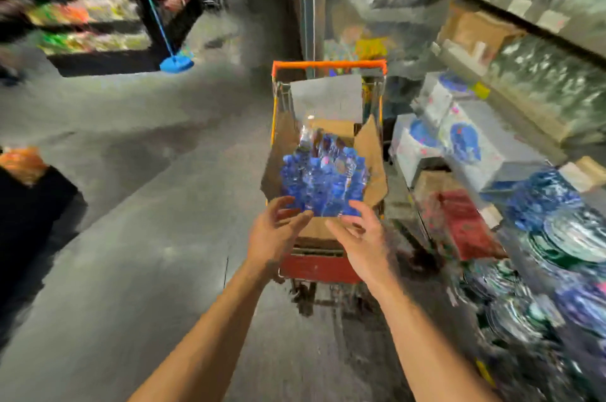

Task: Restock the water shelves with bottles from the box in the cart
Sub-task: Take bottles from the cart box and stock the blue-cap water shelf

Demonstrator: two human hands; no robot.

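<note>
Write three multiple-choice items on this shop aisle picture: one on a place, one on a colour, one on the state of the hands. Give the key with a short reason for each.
1. Where do the blue-labelled bottles lie?
A. on the floor
B. in the cardboard box in the cart
C. on the top shelf

2. What colour is the cart's far top rail?
A. orange
B. green
C. white

3. How are the two hands?
A. both grip bottles
B. both are fists
C. both open, reaching toward the box

Key: 1 B, the bottles sit between the box's flaps inside the cart. 2 A, the rail shows bright orange. 3 C, the left hand and right hand have spread fingers and hold nothing.
</note>
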